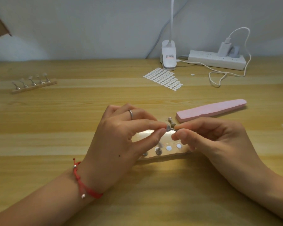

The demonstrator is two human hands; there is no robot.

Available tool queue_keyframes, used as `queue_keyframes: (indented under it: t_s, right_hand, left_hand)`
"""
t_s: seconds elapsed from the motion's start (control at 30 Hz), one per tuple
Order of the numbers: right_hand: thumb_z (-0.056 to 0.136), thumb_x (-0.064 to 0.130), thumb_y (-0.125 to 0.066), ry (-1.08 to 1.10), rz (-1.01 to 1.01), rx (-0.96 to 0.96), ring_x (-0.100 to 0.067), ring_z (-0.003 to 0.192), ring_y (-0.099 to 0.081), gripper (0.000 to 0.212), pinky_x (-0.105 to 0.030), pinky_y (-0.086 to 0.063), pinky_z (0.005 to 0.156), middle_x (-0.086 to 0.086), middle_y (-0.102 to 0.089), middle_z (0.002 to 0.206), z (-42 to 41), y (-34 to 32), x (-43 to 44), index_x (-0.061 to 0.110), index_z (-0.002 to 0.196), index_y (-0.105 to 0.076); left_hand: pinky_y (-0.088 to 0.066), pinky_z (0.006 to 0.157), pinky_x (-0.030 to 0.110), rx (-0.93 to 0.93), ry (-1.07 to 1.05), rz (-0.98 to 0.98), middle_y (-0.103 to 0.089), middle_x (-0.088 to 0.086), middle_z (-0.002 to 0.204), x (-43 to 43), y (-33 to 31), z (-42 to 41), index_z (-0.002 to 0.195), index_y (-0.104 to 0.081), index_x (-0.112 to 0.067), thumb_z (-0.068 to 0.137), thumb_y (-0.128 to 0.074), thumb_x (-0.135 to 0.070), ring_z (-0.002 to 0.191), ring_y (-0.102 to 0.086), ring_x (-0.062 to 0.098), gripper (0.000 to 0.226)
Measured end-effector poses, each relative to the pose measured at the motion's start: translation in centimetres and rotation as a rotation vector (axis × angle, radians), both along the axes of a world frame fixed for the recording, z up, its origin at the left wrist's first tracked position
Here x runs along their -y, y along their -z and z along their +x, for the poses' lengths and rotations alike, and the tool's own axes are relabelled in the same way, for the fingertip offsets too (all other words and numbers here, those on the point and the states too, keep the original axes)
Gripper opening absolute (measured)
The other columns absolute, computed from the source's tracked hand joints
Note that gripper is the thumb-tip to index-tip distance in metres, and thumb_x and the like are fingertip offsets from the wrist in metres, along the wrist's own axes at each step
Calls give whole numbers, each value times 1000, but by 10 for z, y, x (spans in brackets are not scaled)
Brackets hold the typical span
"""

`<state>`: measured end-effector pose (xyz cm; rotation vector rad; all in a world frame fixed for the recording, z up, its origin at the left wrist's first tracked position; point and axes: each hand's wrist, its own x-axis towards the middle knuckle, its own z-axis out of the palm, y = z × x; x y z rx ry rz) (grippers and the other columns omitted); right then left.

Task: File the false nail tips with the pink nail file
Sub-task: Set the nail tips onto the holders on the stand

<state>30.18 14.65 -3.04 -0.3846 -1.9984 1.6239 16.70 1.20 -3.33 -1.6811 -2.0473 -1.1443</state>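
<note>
Pink tapered nail file (211,110) is lying untouched on the pale wooden desk (55,128), just behind the right hand (219,141) — both hands are meeting above a shiny rectangular holder base (163,158). The left hand (121,139), wearing a silver ring (130,114), is pinching a small translucent false nail tip (167,127) between thumb and forefinger — the right is pinching the little metal stand (171,123) carrying that tip. A second wooden strip of nail stands (33,86) is sitting well apart at far left.
</note>
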Motion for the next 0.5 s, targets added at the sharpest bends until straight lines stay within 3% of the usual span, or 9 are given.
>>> queue_keyframes:
  t_s: [0.3, 0.43, 0.5]
  right_hand:
    - [56, 43, -74, -16, -31, 5, -2, 52, -56, 26, -13, -48, 53, 1, -74, 68, -1, -1, 0, 25, 74, -79]
    - [57, 42, -74, -20, -59, -15, -1, 50, -55, 23, -12, -47, 52, 1, -73, 67, -1, -1, -1, 24, 71, -79]
    - [57, 42, -74, -26, -59, -17, 0, 51, -56, 22, -12, -47, 52, 1, -74, 67, -1, -1, -1, 26, 70, -79]
  left_hand:
    - [-40, 81, 37, 239, 58, 31, -66, -24, 82, -2, 0, 2, 86, -69, -40, 81, -63, -36, 89, -60, 1, 8]
    - [-44, 83, 44, 356, 89, 34, -69, -20, 87, -1, 1, 3, 86, -73, -36, 81, -62, -39, 92, -63, 7, 12]
    - [-45, 85, 40, 410, 97, 22, -69, -19, 86, -1, 0, 4, 85, -75, -35, 78, -65, -43, 93, -63, 7, 15]
